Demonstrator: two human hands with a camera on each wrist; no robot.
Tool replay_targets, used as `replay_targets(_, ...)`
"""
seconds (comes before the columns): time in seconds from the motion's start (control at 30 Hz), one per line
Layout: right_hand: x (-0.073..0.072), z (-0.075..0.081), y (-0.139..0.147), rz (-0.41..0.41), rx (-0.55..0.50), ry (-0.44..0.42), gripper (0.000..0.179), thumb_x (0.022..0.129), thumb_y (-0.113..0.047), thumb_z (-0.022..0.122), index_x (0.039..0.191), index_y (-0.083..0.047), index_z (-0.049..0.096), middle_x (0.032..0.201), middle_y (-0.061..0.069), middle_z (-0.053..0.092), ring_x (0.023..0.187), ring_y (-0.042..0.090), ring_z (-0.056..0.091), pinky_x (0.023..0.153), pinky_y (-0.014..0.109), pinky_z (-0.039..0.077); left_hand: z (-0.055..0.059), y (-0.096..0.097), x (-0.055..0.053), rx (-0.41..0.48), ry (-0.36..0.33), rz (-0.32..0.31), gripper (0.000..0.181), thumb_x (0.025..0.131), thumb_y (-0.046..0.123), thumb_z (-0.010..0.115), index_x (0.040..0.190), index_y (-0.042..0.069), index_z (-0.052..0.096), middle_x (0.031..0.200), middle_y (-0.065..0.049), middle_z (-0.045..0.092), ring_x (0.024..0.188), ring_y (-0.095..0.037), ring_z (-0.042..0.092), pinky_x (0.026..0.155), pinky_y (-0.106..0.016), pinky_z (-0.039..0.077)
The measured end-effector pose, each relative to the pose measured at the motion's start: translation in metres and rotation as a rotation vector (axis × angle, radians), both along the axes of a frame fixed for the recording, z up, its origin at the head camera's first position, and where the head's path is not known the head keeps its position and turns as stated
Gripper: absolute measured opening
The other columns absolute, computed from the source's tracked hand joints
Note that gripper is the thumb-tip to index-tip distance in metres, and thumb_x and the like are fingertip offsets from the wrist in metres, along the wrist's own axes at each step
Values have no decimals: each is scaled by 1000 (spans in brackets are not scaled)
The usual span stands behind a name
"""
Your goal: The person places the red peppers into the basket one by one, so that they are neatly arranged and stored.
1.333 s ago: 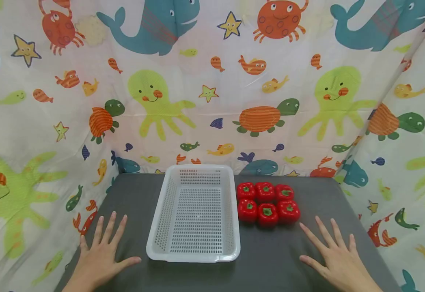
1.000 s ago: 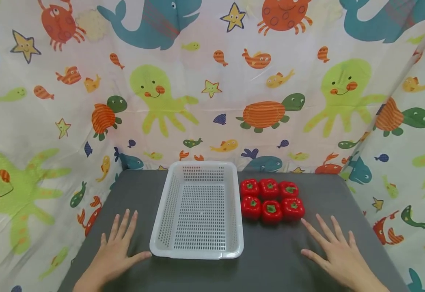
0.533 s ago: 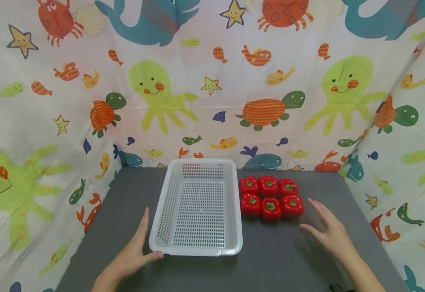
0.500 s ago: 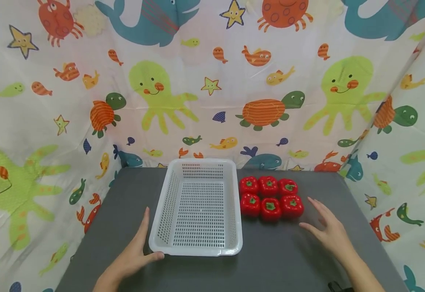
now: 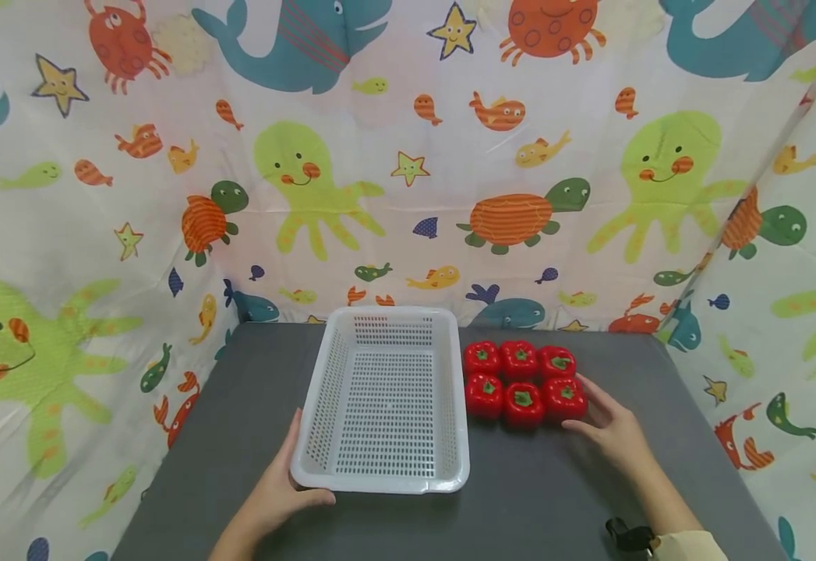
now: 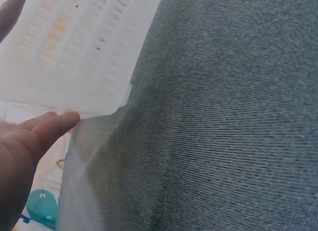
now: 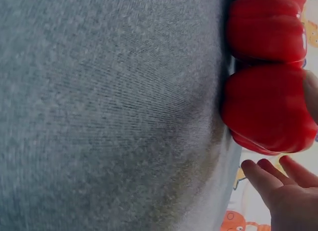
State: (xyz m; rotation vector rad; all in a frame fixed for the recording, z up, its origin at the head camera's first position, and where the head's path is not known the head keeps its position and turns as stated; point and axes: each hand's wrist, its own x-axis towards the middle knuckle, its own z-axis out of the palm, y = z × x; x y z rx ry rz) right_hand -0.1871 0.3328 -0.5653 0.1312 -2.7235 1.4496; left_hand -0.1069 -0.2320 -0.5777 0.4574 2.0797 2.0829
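Note:
A white perforated plastic basket [image 5: 383, 413] stands on the dark grey table cover. My left hand [image 5: 277, 487] is at its near left corner, with the fingers along the left side and the thumb by the front rim. In the left wrist view, straight fingertips meet the basket wall [image 6: 59, 87]. Several red bell peppers [image 5: 520, 361] with green stems sit in two rows right of the basket. My right hand [image 5: 612, 428] is beside the front right bell pepper [image 5: 564, 399]. In the right wrist view, its fingers [image 7: 263, 179] are spread near that bell pepper [image 7: 271, 109], thumb on the opposite side.
A white curtain [image 5: 408, 218] printed with sea animals rises behind the table and along both sides. The grey table cover [image 5: 513, 499] extends in front of the basket and peppers. A black strap or device [image 5: 628, 536] is by the right wrist, below a pale sleeve [image 5: 688, 545].
Both hands began spread flat on the table. The left has moved right to the basket's corner, and the right has moved inward to the front right bell pepper. The camera view shifted slightly.

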Motion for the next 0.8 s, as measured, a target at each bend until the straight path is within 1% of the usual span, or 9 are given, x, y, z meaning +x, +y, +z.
replay_targets(0.07, -1, -1, 0, 9, 11, -3, 88, 85, -30, 82, 158, -25, 35, 158, 20, 40, 140, 45, 41, 88, 11, 51, -3, 0, 0, -9, -5, 11, 135, 74, -6, 85, 161, 32, -11, 169, -18, 0, 135, -54, 37, 93, -31, 56)
replay_targets(0.17, -2, -3, 1, 7, 43, -9, 87, 85, -34, 81, 158, -24, 35, 157, 22, 41, 139, 45, 43, 87, 12, 53, -5, 0, 0, -5, -15, 11, 133, 76, -9, 82, 161, 35, -10, 169, -19, 0, 133, -53, 41, 92, -33, 57)
replay_targets(0.3, -5, -5, 0, -13, 78, -19, 84, 86, -36, 80, 158, -24, 37, 156, 22, 42, 135, 46, 48, 87, 16, 55, -5, 0, -2, 5, -25, 16, 131, 77, -9, 81, 161, 37, -9, 169, -16, -1, 134, -55, 39, 93, -33, 56)
replay_targets(0.4, -5, -6, 0, -36, 94, -17, 83, 86, -35, 80, 157, -23, 39, 155, 22, 43, 132, 46, 51, 87, 16, 55, -5, 1, -2, 8, -31, 17, 131, 78, -8, 81, 161, 37, -9, 170, -15, -3, 136, -57, 36, 94, -32, 56)
replay_targets(0.47, -5, -7, 0, -49, 97, -9, 82, 86, -35, 81, 156, -23, 40, 154, 21, 45, 131, 45, 53, 89, 22, 56, -5, 1, -2, 8, -29, 16, 131, 78, -7, 82, 161, 37, -9, 170, -15, -3, 136, -58, 35, 94, -31, 56)
replay_targets(0.57, -4, -8, 0, -70, 118, 6, 82, 86, -38, 80, 156, -23, 41, 152, 20, 48, 129, 45, 55, 95, 42, 57, -5, 1, -1, 3, -33, 23, 131, 78, -6, 82, 161, 38, -9, 170, -15, -3, 135, -58, 36, 93, -31, 56)
replay_targets(0.63, -2, -8, 1, -87, 122, 12, 81, 86, -39, 80, 156, -24, 40, 151, 20, 49, 128, 44, 55, 98, 56, 52, -5, 1, 0, 0, -44, 34, 131, 77, -6, 83, 161, 39, -8, 170, -13, -2, 135, -58, 37, 93, -30, 56)
replay_targets(0.7, 0, -7, 1, -116, 125, 10, 81, 87, -41, 79, 156, -25, 39, 151, 20, 49, 129, 45, 55, 97, 61, 50, -4, 1, 0, 3, -56, 42, 132, 77, -7, 83, 160, 39, -7, 170, -11, -1, 136, -57, 37, 94, -30, 56)
replay_targets(0.8, 3, -4, 1, -150, 124, 15, 81, 87, -40, 79, 156, -25, 39, 151, 21, 49, 130, 47, 53, 95, 59, 52, -4, 2, 1, 6, -66, 56, 132, 76, -7, 83, 161, 40, -6, 170, -9, 0, 136, -57, 37, 94, -30, 56)
